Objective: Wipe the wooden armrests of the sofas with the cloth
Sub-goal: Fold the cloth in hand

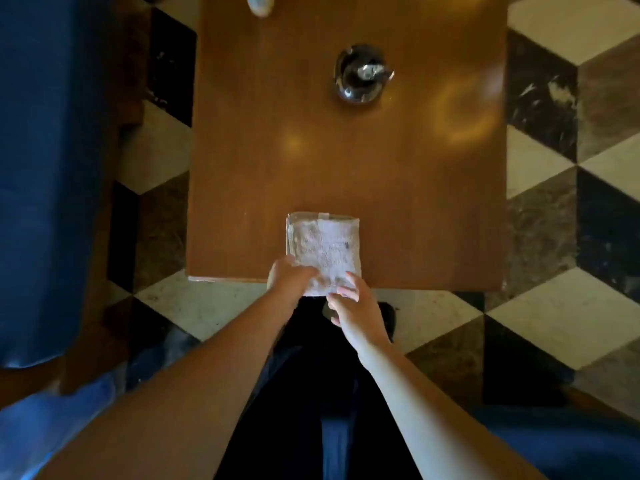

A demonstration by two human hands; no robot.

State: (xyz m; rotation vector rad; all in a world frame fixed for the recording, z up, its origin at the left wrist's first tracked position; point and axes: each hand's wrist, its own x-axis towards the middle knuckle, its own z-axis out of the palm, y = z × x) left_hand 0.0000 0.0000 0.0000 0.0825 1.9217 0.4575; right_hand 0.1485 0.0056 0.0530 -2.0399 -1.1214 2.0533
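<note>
A folded whitish cloth (pixel 323 244) lies on the near edge of a wooden coffee table (pixel 346 161). My left hand (pixel 289 277) grips the cloth's near left corner. My right hand (pixel 353 311) pinches its near right corner at the table edge. A blue sofa (pixel 45 168) with a dark wooden armrest (pixel 114 209) stands to the left. Another blue sofa seat (pixel 554 441) shows at the lower right.
A dark glass ashtray (pixel 360 74) sits in the far middle of the table. A pale object (pixel 259 3) pokes in at the table's far edge. The floor (pixel 571 237) has a black, white and grey cube-pattern tiling. My dark-trousered legs stand below the table edge.
</note>
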